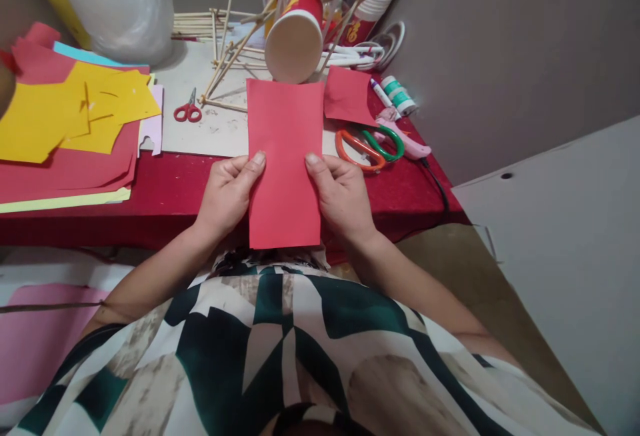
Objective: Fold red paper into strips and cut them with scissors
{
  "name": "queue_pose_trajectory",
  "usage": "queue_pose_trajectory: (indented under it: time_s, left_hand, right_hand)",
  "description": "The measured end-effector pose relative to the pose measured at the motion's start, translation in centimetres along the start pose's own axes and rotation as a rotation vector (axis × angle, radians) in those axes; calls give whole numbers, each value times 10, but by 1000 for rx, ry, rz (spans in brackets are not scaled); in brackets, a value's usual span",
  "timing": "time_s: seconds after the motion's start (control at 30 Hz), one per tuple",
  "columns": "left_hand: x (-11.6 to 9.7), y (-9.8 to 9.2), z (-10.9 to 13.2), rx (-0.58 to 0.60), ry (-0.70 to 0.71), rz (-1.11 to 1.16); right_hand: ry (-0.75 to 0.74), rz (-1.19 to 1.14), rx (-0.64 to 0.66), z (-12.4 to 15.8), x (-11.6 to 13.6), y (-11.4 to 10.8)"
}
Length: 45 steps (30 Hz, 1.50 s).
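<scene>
A rectangular piece of red paper [286,169] is held upright in the middle of the view, its long sides running away from my body. My left hand [231,189] pinches its left edge, thumb on top and fingers curled behind. On the right edge my right hand [343,193] grips it the same way. Just beyond the right hand lie orange-handled scissors [361,164] and a green scissor handle [397,146]. A smaller red paper piece [349,96] rests beside the held sheet. Small red-handled scissors [188,111] lie farther left on a pale board [175,136].
Yellow paper pieces [45,113] lie over red sheets at the left, near a filled plastic bag [120,9]. Wooden sticks [223,66] and a red paper cup [295,39] stand behind the paper. A pink tool [413,146] with a black cord is at the table's right.
</scene>
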<state>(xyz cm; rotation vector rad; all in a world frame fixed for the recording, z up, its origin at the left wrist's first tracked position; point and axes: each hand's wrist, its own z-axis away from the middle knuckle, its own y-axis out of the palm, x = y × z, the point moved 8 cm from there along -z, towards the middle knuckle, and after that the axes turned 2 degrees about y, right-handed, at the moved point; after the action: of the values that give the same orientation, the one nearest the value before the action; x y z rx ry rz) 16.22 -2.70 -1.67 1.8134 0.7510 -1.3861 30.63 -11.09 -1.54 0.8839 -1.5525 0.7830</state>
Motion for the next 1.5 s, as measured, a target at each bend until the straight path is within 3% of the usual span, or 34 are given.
queue_pose_trajectory:
  time_s: [0.3,0.6,0.7,0.8,0.87,0.97,1.1,1.27,1.37,1.5]
  left_hand:
    - [-3,-1,3,-5,17,-16]
    - [-6,6,13,82,-26,-38]
    - [-7,9,15,187,-81,-66]
    - [-13,10,13,336,-125,-176]
    - [-20,10,10,408,-122,-277]
    - [-36,12,4,477,-37,-436]
    - [-52,22,3,577,77,-581]
    - [-51,20,7,651,-50,-542]
    - [-50,5,0,599,-89,-572]
    - [-60,-27,-21,453,87,-817]
  right_hand:
    - [-89,45,-72,2,5,-2]
    - [-183,81,-79,-4,13,-9]
    - [-366,208,-190,-12,40,-27]
    - [-658,341,-340,-5,87,-46]
    - [-781,481,-267,-2,115,-42]
    - [-894,728,-9,0,138,-19]
    - [-824,878,241,-17,135,1]
    - [-483,597,398,-39,112,4]
    - [-387,469,323,-42,93,3]
    - [-306,423,128,-48,55,-2]
